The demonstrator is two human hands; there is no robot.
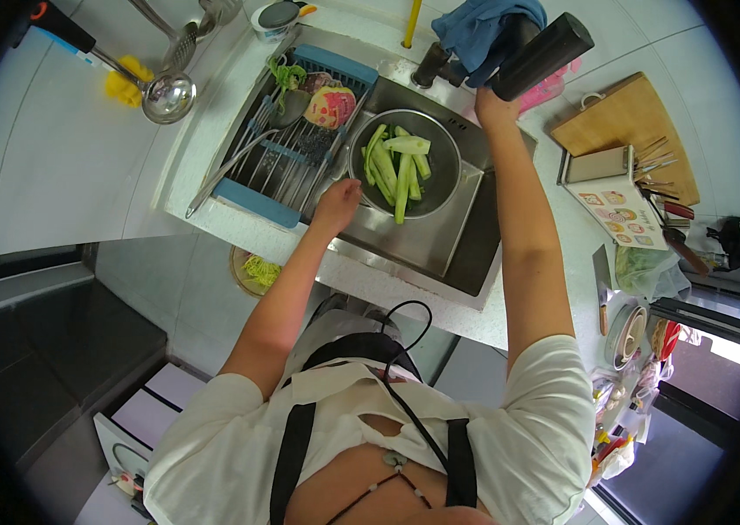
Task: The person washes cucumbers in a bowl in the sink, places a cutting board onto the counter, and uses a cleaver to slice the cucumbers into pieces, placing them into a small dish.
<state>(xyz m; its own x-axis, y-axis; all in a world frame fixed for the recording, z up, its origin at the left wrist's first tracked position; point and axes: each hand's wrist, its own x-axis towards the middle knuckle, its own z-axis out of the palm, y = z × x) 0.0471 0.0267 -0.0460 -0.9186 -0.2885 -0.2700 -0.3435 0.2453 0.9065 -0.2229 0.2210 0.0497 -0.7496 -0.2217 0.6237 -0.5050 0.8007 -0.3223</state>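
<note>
A round metal bowl (451, 144) sits in the sink (418, 248), with several pale green peeled vegetable strips (402, 175) in it. At its left rim, my left hand (337, 206) is closed on the edge. My right hand (496, 107) reaches to the far right of the sink, just below a thick black cylinder (545, 57) by the black faucet (431, 66). Its fingers are mostly hidden, so its grip does not show. A blue cloth (481, 33) drapes over the faucet area beside that hand.
Left of the bowl, a blue-ended drying rack (252, 203) holds a ladle, greens and a patterned sponge. A wooden board (628, 131), a utensil holder (610, 201) and a knife (603, 280) are on the right. Below the counter is a bin (252, 271) with green peelings.
</note>
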